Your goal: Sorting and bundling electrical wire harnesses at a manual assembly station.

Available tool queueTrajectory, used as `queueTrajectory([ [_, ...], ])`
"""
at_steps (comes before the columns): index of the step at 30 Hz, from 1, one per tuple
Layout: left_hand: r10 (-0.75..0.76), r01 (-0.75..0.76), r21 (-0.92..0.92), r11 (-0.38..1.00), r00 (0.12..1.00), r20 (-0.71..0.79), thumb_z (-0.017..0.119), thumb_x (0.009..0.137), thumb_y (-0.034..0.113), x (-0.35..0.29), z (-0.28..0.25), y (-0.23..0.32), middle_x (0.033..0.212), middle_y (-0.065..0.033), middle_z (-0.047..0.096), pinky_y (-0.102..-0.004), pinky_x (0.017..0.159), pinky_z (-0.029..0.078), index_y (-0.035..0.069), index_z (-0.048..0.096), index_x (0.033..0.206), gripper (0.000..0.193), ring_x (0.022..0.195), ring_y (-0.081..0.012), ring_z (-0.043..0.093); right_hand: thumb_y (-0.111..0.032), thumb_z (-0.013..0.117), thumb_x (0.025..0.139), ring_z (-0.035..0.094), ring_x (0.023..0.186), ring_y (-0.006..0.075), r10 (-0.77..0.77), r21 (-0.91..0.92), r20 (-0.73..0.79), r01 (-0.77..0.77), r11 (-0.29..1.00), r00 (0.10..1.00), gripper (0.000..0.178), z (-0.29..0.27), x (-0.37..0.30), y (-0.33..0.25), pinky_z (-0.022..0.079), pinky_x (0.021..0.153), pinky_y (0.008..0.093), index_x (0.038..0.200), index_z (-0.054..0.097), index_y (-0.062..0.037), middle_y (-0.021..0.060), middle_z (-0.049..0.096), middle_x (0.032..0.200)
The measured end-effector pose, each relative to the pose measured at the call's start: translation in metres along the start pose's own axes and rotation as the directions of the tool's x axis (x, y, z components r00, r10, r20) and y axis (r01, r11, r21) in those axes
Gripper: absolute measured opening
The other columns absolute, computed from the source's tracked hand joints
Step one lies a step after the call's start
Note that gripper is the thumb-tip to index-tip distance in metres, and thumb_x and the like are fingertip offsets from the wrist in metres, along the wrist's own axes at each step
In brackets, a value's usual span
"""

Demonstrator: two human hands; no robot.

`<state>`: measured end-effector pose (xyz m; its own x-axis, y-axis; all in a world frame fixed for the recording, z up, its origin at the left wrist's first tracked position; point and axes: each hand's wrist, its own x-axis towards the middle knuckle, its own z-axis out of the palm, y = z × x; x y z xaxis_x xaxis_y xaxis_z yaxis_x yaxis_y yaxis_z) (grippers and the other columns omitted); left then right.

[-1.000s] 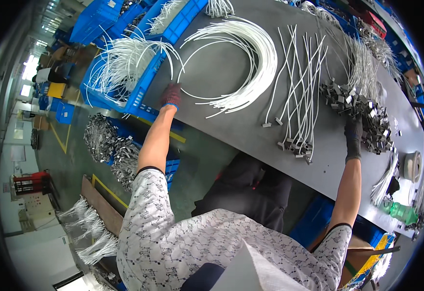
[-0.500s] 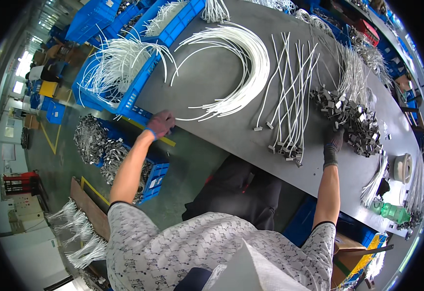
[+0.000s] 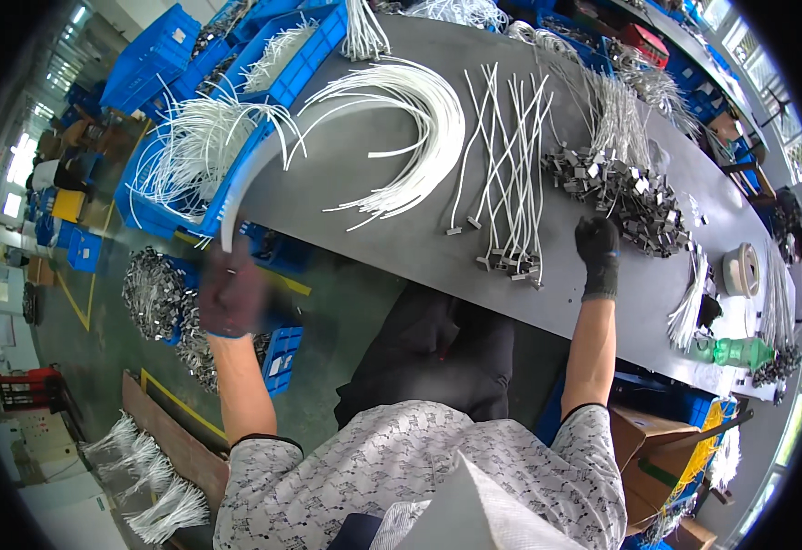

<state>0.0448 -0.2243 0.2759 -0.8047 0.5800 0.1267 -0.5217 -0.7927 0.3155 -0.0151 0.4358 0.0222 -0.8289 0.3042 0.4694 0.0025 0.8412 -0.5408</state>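
My left hand (image 3: 233, 291), in a dark maroon glove and smeared by motion, is off the table's left edge. It grips the end of a white cable (image 3: 252, 167), which arcs back over the table and blurs along its length. The curved bundle of white cables (image 3: 442, 137) lies on the table to its right. My right hand (image 3: 596, 240), in a dark grey glove, rests at the near left side of a heap of small metal clips (image 3: 653, 211). Its fingers are curled, and what they hold, if anything, is hidden. Between the hands lie several white cables with metal clips (image 3: 511, 183) on their near ends.
A blue crate of white cables (image 3: 176, 174) stands at the table's left. Below it, blue bins hold piles of clipped cables (image 3: 153, 293). On the grey table's (image 3: 364, 215) right are a roll of tape (image 3: 741, 269) and a green bottle (image 3: 740, 352). A cardboard box (image 3: 635, 440) stands below.
My left hand has swung left and toward me, drawing a white cable away from the curved bundle. My right hand has come slightly out of the clip heap. The whole view has shifted.
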Motion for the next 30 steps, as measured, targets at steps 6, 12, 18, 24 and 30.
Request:
queueTrajectory([
  [6,0.329,-0.328,0.066,0.942,0.944,0.0,0.05,0.102,0.008,0.052,0.042,-0.006,0.074,-0.0012,0.039,-0.0204,0.037,0.024,0.004,0.032,0.151,0.052,0.045,-0.004,0.028,-0.028,0.064,0.095,0.064,0.072,0.0173,0.626,0.422,0.217,-0.65,0.631,0.749,0.024,-0.066,-0.139,-0.065,0.051,0.064,0.0281,0.097,0.064,-0.004,0.0118,0.067,0.084],
  [12,-0.088,0.19,0.31,0.931,0.945,-0.316,0.064,0.091,0.008,0.178,-0.059,-0.129,0.087,-0.0069,0.063,-0.0256,0.057,0.052,0.0,0.058,0.124,0.034,0.064,-0.0105,0.059,-0.019,0.059,0.091,0.065,0.085,0.0333,0.575,-0.31,0.28,-0.495,0.812,0.769,0.017,-0.123,-0.468,-0.053,0.053,0.072,0.0416,0.097,0.064,-0.0038,0.0193,0.067,0.087],
  [18,-0.414,0.505,0.373,0.779,0.86,-0.3,0.067,0.093,0.009,0.218,-0.109,-0.335,0.089,-0.0069,0.068,-0.0398,0.073,0.062,0.003,0.065,0.107,0.015,0.078,-0.021,0.069,-0.013,0.057,0.087,0.065,0.089,0.0418,0.636,-0.397,0.438,-0.498,0.771,0.636,0.013,-0.149,-0.553,-0.089,0.053,0.075,0.0473,0.092,0.067,-0.0064,0.0207,0.068,0.092],
  [24,-0.212,0.5,0.536,0.68,0.834,-0.509,0.062,0.096,0.013,0.227,-0.114,-0.42,0.08,-0.01,0.066,-0.0396,0.057,0.063,0.002,0.058,0.097,0.011,0.061,-0.024,0.068,-0.02,0.052,0.096,0.065,0.084,0.0429,0.463,-0.363,0.347,-0.339,0.868,0.815,0.019,-0.13,-0.479,-0.119,0.052,0.069,0.0505,0.092,0.065,-0.0062,0.0211,0.068,0.087],
  [30,0.389,-0.095,0.677,0.73,0.872,-0.297,0.062,0.098,0.02,0.277,-0.069,-0.362,0.074,-0.0054,0.068,-0.0291,0.056,0.056,0.003,0.06,0.087,0.021,0.06,-0.0135,0.065,-0.018,0.053,0.093,0.067,0.083,0.0415,0.572,-0.49,0.492,-0.334,0.805,0.657,0.017,-0.141,-0.469,-0.101,0.054,0.069,0.0499,0.092,0.065,-0.0068,0.0197,0.069,0.087],
])
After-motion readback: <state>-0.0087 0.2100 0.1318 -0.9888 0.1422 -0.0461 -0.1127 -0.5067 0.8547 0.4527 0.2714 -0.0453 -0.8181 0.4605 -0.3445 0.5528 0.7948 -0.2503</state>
